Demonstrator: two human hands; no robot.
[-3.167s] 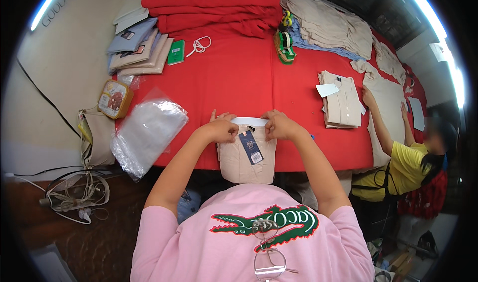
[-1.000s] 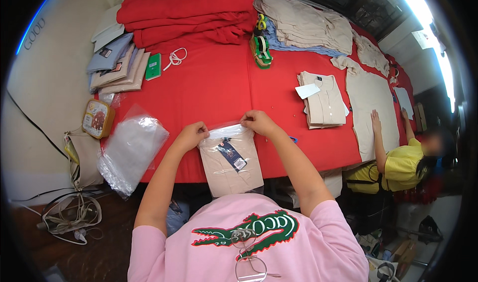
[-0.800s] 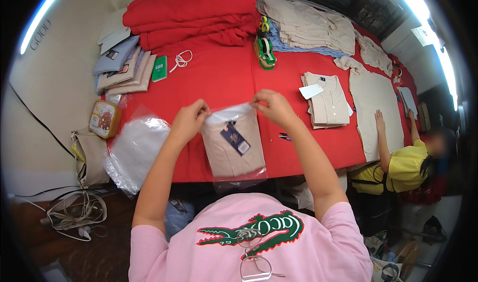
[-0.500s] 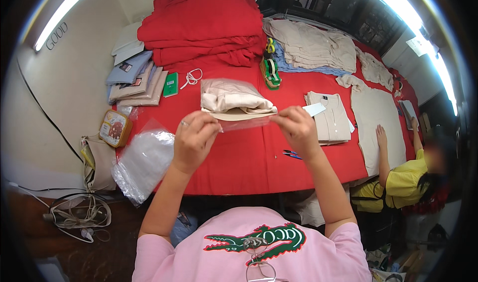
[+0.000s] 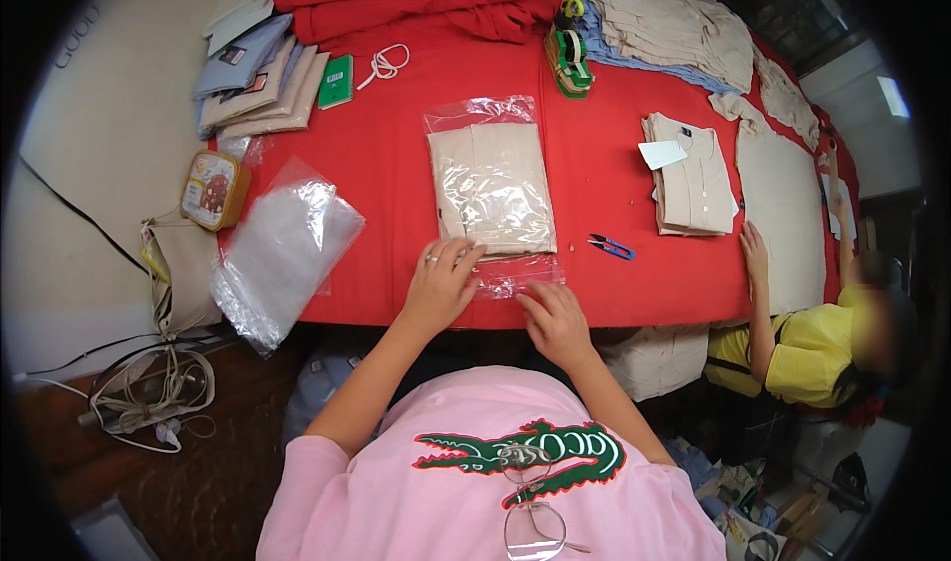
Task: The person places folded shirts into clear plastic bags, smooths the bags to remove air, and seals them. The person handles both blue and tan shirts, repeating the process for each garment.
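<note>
At frame centre, a bagged beige garment [image 5: 492, 180] lies flat on the tabletop [image 5: 391, 200], apparently so its clear flap [image 5: 535, 269] faces the loosely curled left hand [image 5: 441, 282] and right hand [image 5: 560, 323], grip not determinable.

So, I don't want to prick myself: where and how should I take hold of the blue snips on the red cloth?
Probably best by the blue handle, pinched across its width, coming from the right. The snips lie flat on the red cloth with the slim blade end pointing left, toward the bagged garment, so the handle faces the other way.
</note>
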